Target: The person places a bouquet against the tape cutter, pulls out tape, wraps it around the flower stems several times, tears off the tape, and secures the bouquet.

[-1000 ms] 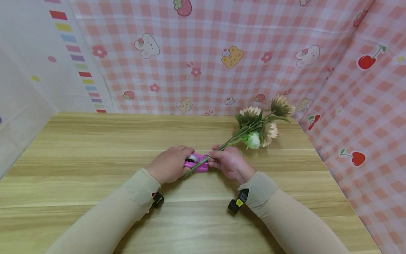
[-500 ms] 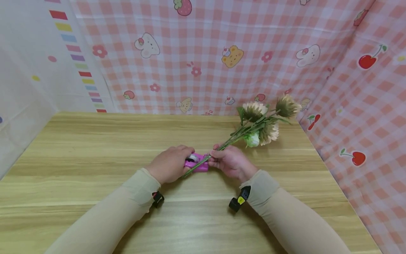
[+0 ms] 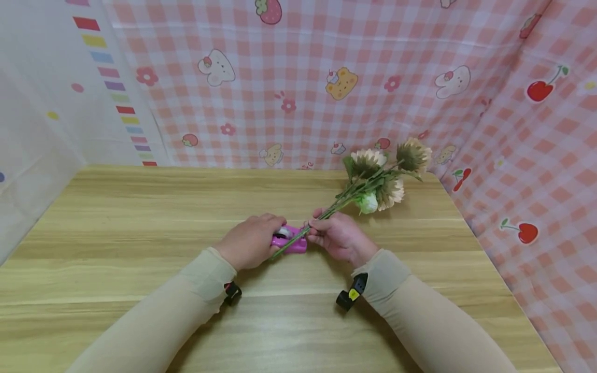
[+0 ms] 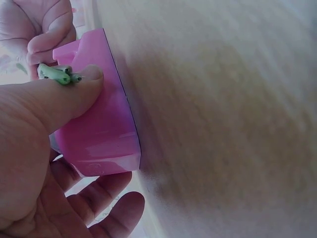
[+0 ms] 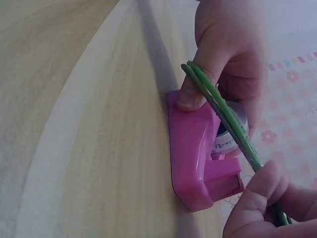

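A pink tape dispenser point(image 3: 297, 245) with a roll of tape point(image 5: 227, 141) stands on the table. My left hand point(image 3: 249, 241) grips its rear end, the thumb on the near side in the left wrist view. In my right hand point(image 3: 342, 238) I pinch a bunch of green stems point(image 5: 218, 104) between thumb and fingers. The stems slant over the dispenser, their cut ends by my left thumb. Pale artificial flowers point(image 3: 392, 194) and one white-green bloom point(image 3: 367, 202) spread from the far end. Whether tape runs from the roll to the stems, I cannot tell.
The wooden table point(image 3: 163, 207) runs back to a pink checked cloth point(image 3: 298, 62) hung behind it. Another checked cloth point(image 3: 550, 181) borders the right side, and a white cloth point(image 3: 42, 114) the left. Each wrist wears a small black camera.
The flower heads swing slightly right, then back to the left, as my right hand shifts a little and the stems turn. My left hand and the tape dispenser stay in place.
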Tool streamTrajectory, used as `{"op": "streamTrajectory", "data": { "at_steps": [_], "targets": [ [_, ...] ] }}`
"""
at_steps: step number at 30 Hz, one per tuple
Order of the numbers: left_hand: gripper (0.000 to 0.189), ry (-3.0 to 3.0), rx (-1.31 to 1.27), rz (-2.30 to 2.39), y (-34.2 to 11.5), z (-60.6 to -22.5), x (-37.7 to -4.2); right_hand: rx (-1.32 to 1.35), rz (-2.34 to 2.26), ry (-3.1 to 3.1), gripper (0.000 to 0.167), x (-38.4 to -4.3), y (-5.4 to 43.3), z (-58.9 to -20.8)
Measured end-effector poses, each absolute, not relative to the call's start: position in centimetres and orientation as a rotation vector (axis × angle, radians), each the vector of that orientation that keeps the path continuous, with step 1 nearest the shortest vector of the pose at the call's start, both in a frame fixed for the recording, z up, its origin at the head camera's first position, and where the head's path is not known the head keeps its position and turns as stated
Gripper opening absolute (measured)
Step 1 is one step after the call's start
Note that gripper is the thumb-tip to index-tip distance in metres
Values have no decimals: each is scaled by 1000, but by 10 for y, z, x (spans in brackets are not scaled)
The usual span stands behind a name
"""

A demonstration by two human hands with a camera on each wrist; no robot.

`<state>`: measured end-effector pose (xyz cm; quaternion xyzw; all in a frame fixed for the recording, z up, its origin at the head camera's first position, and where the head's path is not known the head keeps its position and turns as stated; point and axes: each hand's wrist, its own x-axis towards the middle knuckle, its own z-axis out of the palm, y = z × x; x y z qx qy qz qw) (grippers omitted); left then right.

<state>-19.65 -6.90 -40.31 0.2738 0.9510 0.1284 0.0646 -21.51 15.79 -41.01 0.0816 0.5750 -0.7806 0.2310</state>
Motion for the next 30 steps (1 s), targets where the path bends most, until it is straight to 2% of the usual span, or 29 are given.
{"op": "streamTrajectory", "data": {
  "at_steps": [3, 14, 19, 26, 30],
  "targets": [
    [60, 2871, 828, 394, -69, -403, -196, 213, -2142, 1573, 15, -214, 158, -408],
    [62, 2879, 838, 370, -68, -406, -198, 240, -2116, 1500, 40, -216, 157, -405],
    [63, 2878, 829, 371, -69, -406, -198, 303, -2128, 1523, 34, -214, 155, -408],
    [61, 2881, 815, 379, -69, -408, -198, 287, -2046, 1619, 15, -215, 158, -411],
    [62, 2883, 814, 379, -69, -408, -198, 286, -1984, 1666, 17, -214, 163, -412]
  ]
}}
